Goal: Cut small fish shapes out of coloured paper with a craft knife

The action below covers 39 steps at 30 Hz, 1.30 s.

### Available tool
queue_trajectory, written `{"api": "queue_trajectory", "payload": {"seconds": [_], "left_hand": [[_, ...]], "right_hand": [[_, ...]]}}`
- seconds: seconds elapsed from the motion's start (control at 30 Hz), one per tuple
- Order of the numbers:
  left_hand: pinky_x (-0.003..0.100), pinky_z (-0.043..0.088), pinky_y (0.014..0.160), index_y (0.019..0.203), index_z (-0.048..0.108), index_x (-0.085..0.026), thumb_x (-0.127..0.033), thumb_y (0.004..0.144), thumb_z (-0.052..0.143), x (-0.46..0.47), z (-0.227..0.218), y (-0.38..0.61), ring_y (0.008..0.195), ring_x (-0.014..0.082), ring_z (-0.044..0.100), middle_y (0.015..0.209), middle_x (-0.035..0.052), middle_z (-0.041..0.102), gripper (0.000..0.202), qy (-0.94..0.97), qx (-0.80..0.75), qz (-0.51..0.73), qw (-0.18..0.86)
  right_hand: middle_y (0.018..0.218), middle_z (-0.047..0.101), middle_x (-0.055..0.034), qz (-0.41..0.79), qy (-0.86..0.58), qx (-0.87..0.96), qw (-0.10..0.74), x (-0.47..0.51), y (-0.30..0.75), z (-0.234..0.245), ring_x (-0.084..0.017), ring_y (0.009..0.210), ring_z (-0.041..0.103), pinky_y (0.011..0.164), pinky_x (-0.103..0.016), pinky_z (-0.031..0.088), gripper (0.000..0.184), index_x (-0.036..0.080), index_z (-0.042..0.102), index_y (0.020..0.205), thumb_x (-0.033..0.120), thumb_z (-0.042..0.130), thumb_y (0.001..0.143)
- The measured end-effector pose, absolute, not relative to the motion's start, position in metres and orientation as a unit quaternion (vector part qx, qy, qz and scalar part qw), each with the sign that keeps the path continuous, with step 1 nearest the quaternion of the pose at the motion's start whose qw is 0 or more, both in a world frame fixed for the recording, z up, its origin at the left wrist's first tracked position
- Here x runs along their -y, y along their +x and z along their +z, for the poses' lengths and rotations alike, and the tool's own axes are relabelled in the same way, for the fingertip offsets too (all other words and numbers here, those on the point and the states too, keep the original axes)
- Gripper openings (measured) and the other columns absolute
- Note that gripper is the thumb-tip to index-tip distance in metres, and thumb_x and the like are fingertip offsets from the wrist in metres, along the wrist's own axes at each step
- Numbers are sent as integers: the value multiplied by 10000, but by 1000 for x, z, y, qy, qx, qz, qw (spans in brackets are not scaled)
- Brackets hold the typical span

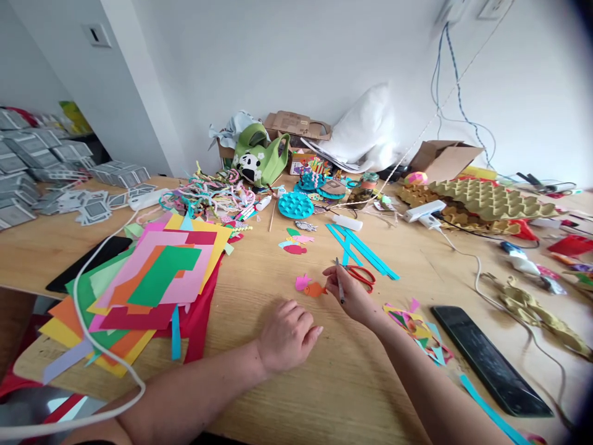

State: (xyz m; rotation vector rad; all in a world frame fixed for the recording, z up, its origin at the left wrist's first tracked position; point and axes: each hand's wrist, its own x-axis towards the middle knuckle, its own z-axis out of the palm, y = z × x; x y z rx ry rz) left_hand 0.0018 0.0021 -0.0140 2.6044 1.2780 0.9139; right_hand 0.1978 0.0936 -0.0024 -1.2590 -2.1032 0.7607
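Observation:
My right hand (356, 296) grips a grey pen (340, 283), its fingertips close to the tail of an orange paper fish (315, 289). A small pink paper cut-out (302, 282) lies just left of that fish. Curled into a loose fist, my left hand (288, 337) rests on the table below the cut-outs, with nothing visible in it. Scissors with red handles (364, 277) lie right behind my right hand, which partly covers them. Farther back, several paper fish sit in a cluster, among them a dark red fish (295, 250) and a grey patterned fish (306, 227).
Coloured paper sheets (162, 278) are stacked at left, with a white cable (78, 290) across them. Blue paper strips (365, 250), a white bottle (347, 222) and a blue egg-tray piece (295, 205) lie behind. Paper scraps (419, 330) and a black phone (491, 358) are at right.

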Motion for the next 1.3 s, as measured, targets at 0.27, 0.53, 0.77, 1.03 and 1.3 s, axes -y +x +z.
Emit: {"api": "queue_trajectory", "payload": {"seconds": [0.27,0.53,0.77,1.03,1.3], "left_hand": [[347,454,712,734,562,-182,-267,901,554,-5,-19,1,767,205,553,706,30,610,188,855,-430,285,42],[346,446,702,721,563,-179,-271,881,593,-5,-17,1,763,198,542,708,22,607,187,863,-430,265,37],[356,456,741,722,576,-175,-273,890,578,-6,-19,1,782,203,541,711,27,601,194,860,-432,268,48],[421,440,921,915,610,-173,-268,883,584,-6,-9,-1,966,239,521,952,67,607,104,845,-464,254,78],[535,217,1156,1196,547,-185,-331,890,570,-6,-5,-2,1173,271,463,1174,93,585,339,836,-501,213,60]], "right_hand": [[676,595,9,260,-516,760,298,-171,160,3,-154,600,555,550,-254,384,236,199,473,935,77,482,733],[689,631,-10,232,-570,728,303,-204,145,-20,-162,623,590,531,-246,392,257,205,489,881,42,539,688],[899,680,-94,195,-540,739,353,-181,159,-6,-236,867,636,726,-347,471,110,200,518,950,196,501,841],[972,690,-85,213,-419,821,324,-112,182,-5,-217,898,648,803,-347,497,214,206,618,978,124,446,878],[897,660,-107,151,-384,882,227,-80,183,-7,-277,1017,593,833,-384,511,432,186,602,1124,-33,458,781]]}}
